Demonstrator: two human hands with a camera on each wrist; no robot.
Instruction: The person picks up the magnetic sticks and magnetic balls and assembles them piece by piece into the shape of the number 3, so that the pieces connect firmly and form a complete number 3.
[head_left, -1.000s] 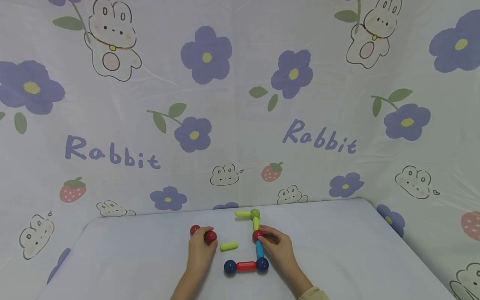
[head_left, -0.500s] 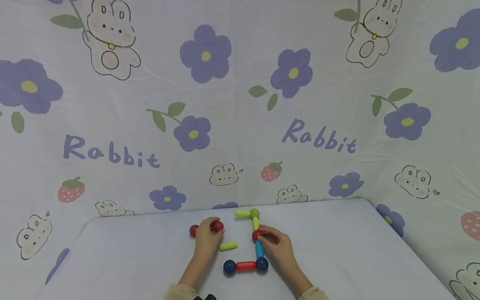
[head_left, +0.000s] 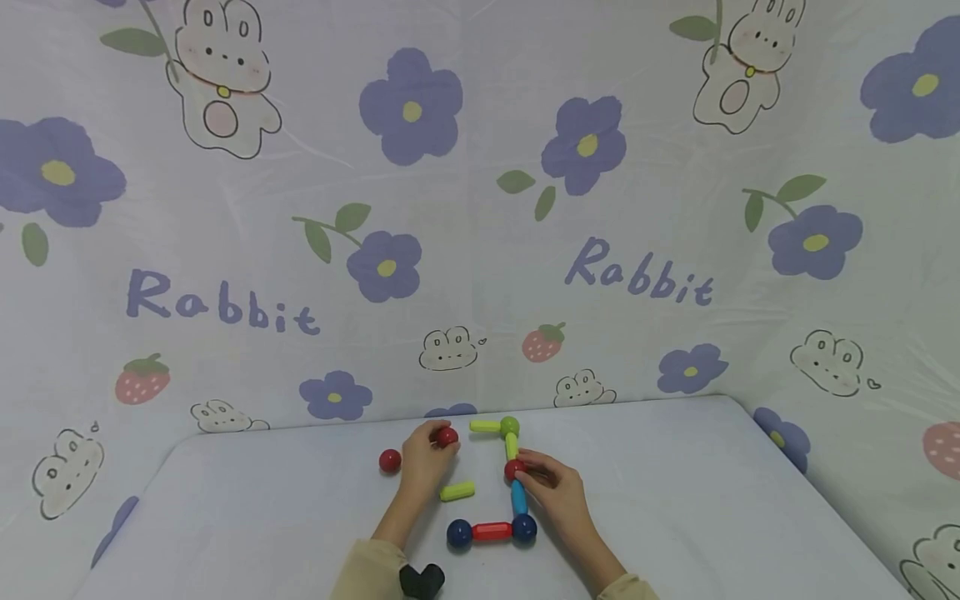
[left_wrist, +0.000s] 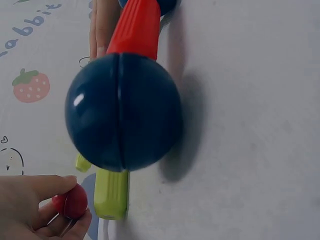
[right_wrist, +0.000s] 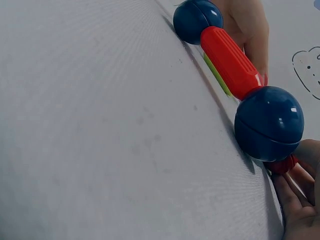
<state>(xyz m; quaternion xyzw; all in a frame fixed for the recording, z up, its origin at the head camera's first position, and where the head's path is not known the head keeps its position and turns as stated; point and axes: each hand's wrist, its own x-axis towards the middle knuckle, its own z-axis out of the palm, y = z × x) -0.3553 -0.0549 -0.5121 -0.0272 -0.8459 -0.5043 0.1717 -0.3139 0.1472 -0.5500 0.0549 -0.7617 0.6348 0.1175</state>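
In the head view my left hand (head_left: 424,468) pinches a red ball (head_left: 447,437) between thumb and fingers, left of the yellow-green stick (head_left: 485,427) at the far end of a chain. That chain of magnetic sticks and balls runs from a green ball (head_left: 509,427) by another yellow-green stick (head_left: 512,447) to a red ball (head_left: 513,471). A blue stick (head_left: 520,500), a dark blue ball (head_left: 524,529), a red stick (head_left: 492,531) and a second dark blue ball (head_left: 460,534) follow. My right hand (head_left: 558,492) pinches the chain's red ball.
A loose yellow-green stick (head_left: 457,491) lies inside the chain's bend. Another red ball (head_left: 390,461) rests on the white table (head_left: 240,517), left of my left hand. Behind the table hangs a rabbit-and-flower cloth (head_left: 480,250).
My left hand has carried its red ball away and to the right, toward the chain's far end. The other red ball stays behind on the table. My right hand keeps its place.
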